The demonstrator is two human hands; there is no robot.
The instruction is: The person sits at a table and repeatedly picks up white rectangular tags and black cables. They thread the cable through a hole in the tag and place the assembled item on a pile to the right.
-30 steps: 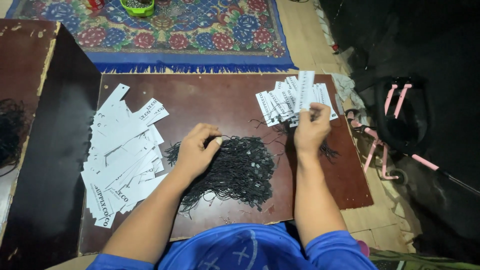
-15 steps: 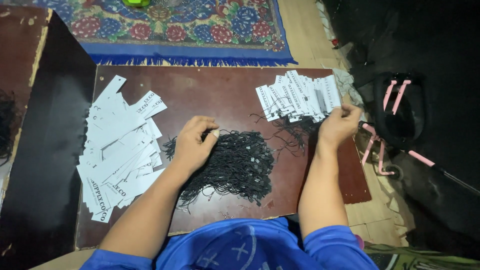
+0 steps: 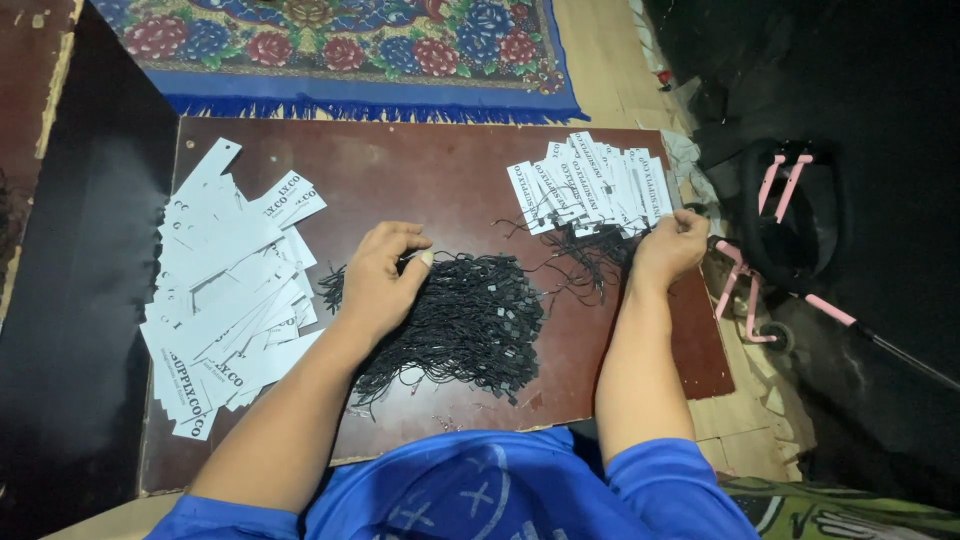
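Note:
My left hand (image 3: 380, 285) rests on the left edge of a heap of black looped strings (image 3: 475, 325) in the middle of a brown board (image 3: 430, 175); thumb and fingers pinch a string. My right hand (image 3: 668, 250) lies at the lower right corner of a fanned stack of white paper tags (image 3: 590, 185) with black strings trailing from them. Its fingers are curled shut on the edge of the nearest tag. A bigger, loose pile of plain white tags (image 3: 225, 290) covers the board's left side.
A patterned blue and red rug (image 3: 350, 45) lies beyond the board. A dark low table (image 3: 90, 300) borders it on the left. A black and pink wheeled frame (image 3: 785, 215) stands on the floor to the right, amid dark fabric.
My right hand, which held a white tag up over the right stack, has come down to the stack's lower right corner. My left hand stays on the strings.

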